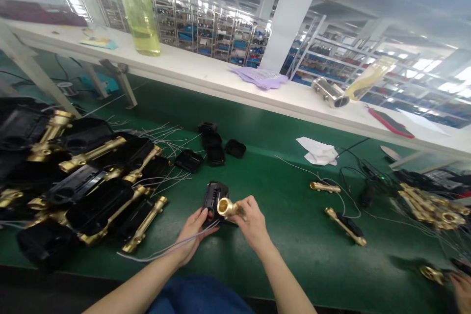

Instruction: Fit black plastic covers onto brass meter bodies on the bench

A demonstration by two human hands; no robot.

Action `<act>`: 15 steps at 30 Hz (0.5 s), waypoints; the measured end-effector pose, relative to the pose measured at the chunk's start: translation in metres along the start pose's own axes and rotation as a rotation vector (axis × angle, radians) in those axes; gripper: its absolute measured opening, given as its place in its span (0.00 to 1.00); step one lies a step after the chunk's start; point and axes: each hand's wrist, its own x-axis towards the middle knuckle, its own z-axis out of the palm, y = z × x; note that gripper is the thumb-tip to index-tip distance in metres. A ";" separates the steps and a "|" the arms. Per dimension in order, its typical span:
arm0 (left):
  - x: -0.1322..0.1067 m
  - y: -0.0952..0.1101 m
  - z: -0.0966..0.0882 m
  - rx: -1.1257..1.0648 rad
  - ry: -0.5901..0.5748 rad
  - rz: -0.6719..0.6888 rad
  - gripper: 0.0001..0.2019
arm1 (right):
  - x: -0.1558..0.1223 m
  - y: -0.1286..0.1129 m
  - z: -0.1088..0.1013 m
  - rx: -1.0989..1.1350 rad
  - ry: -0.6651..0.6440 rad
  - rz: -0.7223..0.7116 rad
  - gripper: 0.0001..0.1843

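Over the green work mat (294, 235), my left hand (193, 235) is closed around the lower end of a black plastic housing (214, 196), with thin grey wires (162, 251) trailing from under the palm to the left. My right hand (252, 223) grips a brass pipe fitting (227, 207) whose open round end faces the camera. The fitting lies right against the black housing, and the two hands nearly touch.
A heap of black housings with brass pipes (84, 181) fills the left. Loose black covers (215, 149) lie further back. Single brass pieces (346, 225) and a tangle of brass parts with wires (430, 206) lie at the right. Another person's hand (461, 292) shows at the bottom right. A white shelf (206, 76) runs behind.
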 end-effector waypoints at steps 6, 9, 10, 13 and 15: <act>-0.002 0.024 -0.003 0.311 -0.001 0.142 0.20 | -0.001 0.003 0.015 0.331 0.009 0.118 0.10; -0.007 0.033 -0.010 0.578 -0.033 0.189 0.20 | 0.008 -0.002 0.023 0.649 0.230 0.250 0.14; -0.009 0.033 -0.012 0.633 -0.059 0.190 0.20 | 0.013 -0.005 0.024 0.745 0.305 0.307 0.16; -0.017 0.031 -0.015 0.707 -0.128 0.191 0.20 | 0.028 -0.013 0.022 0.902 0.464 0.444 0.20; -0.020 0.028 -0.015 0.731 -0.137 0.201 0.20 | 0.033 -0.017 0.020 0.913 0.499 0.487 0.21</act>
